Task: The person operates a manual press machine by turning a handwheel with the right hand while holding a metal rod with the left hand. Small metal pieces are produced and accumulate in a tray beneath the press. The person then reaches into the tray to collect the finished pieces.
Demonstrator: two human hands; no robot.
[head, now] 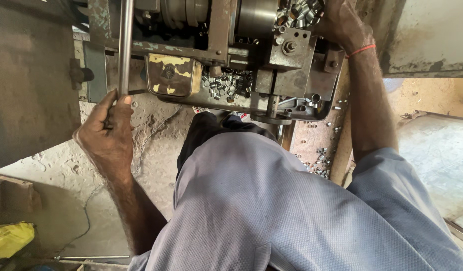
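My left hand (107, 131) is closed around the lower end of a long grey metal lever (125, 45) that runs up the left side of a worn metal machine (286, 65). My right hand (342, 20), with a red thread at the wrist, reaches to the machine's upper right beside a heap of small shiny metal sleeves (297, 12); its fingers are hidden, so I cannot tell what they hold. More small metal sleeves (226, 84) lie in the machine's tray below.
A dark metal panel (25, 75) stands at the left. Loose metal sleeves (319, 160) are scattered on the cracked concrete floor (151, 145). A yellow bag (8, 240) lies at the lower left. My grey shirt fills the lower middle.
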